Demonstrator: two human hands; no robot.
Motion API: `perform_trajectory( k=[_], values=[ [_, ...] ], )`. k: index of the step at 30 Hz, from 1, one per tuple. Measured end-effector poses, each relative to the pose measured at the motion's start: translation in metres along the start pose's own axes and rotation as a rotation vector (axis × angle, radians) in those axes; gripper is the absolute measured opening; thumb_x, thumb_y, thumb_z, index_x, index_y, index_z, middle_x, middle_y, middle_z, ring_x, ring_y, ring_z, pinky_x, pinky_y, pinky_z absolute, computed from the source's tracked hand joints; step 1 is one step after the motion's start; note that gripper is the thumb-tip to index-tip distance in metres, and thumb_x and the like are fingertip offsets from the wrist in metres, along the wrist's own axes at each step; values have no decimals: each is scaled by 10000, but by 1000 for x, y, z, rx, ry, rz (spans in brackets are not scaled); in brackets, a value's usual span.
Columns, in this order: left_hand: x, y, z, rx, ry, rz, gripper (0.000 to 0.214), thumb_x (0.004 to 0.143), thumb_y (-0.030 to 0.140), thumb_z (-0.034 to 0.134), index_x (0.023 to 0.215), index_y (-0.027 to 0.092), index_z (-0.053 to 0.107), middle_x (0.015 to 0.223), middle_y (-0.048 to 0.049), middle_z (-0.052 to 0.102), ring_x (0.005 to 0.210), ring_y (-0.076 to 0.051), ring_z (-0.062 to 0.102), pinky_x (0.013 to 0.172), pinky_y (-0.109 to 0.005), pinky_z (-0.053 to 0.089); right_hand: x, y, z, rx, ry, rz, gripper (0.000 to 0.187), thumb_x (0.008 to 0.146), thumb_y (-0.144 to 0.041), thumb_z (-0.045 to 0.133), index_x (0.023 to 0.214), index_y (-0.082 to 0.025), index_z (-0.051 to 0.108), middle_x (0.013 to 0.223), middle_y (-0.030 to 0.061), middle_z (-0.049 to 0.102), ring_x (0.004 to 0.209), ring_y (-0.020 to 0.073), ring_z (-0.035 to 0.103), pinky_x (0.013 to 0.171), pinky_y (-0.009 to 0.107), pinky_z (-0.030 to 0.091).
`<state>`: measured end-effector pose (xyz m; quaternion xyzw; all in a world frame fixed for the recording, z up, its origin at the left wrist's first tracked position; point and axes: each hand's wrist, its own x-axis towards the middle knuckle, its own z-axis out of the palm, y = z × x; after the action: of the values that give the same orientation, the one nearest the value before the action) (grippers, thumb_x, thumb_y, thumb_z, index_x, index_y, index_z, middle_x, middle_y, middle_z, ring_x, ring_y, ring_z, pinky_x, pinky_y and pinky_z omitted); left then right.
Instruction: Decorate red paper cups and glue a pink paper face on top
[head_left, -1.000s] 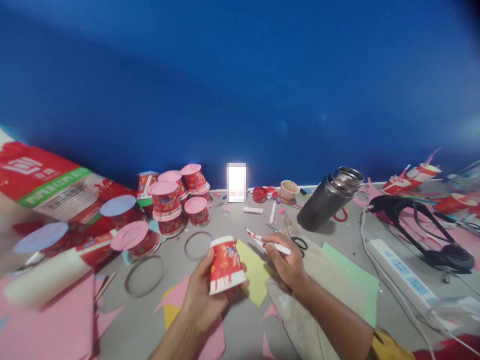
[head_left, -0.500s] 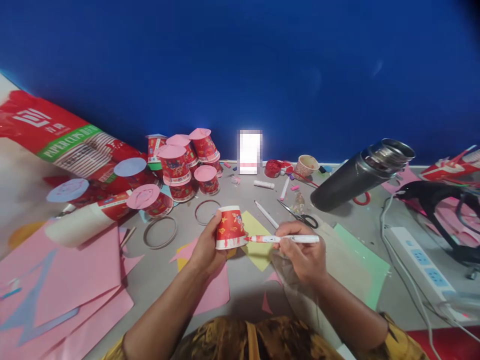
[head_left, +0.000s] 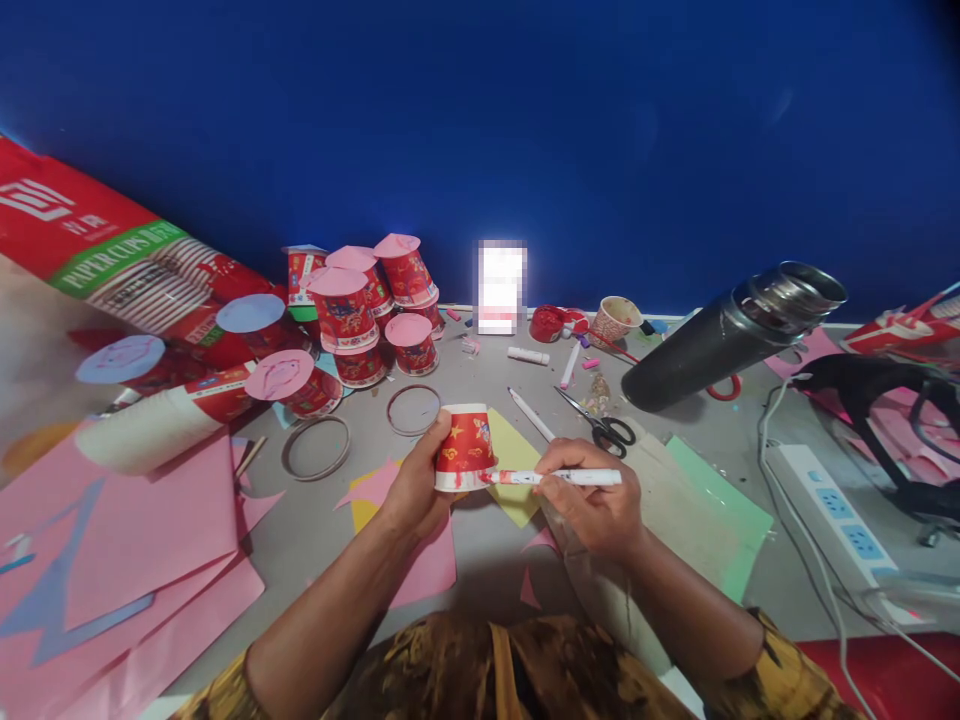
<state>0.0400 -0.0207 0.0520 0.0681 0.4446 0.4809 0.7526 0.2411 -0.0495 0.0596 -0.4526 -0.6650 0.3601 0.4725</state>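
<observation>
A red paper cup (head_left: 464, 445) with gold stars and a white rim band is held upside down over the table. My left hand (head_left: 418, 480) is closed around its left side; most of the fingers are hidden behind it. Red ink streaks mark the white band. In my right hand (head_left: 596, 495) is a white marker (head_left: 555, 477), pinched near its middle, its red tip touching the band at the cup's lower right. Below the hands lie a yellow paper sheet (head_left: 517, 450) and pink paper (head_left: 427, 570).
Paper-topped cups (head_left: 345, 320) stand stacked at back left beside a cup package (head_left: 142, 260). Scissors (head_left: 600, 425), a pen (head_left: 531, 413) and tape rings (head_left: 316, 449) lie around. A dark flask (head_left: 720, 345) and power strip (head_left: 840, 520) are right; pink sheets (head_left: 150, 510) left.
The marker and my right hand have shifted slightly left along with the cup's band. The cup has turned a little and moved slightly right. The whole view has shifted slightly.
</observation>
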Motion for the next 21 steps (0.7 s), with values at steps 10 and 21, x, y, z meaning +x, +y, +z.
perform_trajectory(
  k=[10, 21],
  values=[
    [2, -3, 0, 32, -5, 33, 322, 981, 407, 696, 1007, 88, 736, 900, -127, 813, 747, -218, 764, 736, -328, 637, 0, 0, -1, 21, -6, -43, 119, 908, -266, 669, 813, -218, 721, 640, 10, 692, 510, 145, 571, 502, 260, 439],
    [3, -8, -3, 97, -48, 121, 433, 758, 489, 890, 956, 143, 721, 907, -79, 798, 758, -210, 752, 696, -306, 620, 2, -1, 0, 25, 7, -177, 75, 914, -194, 675, 856, -210, 719, 680, -4, 688, 518, 119, 557, 520, 234, 427]
  ],
)
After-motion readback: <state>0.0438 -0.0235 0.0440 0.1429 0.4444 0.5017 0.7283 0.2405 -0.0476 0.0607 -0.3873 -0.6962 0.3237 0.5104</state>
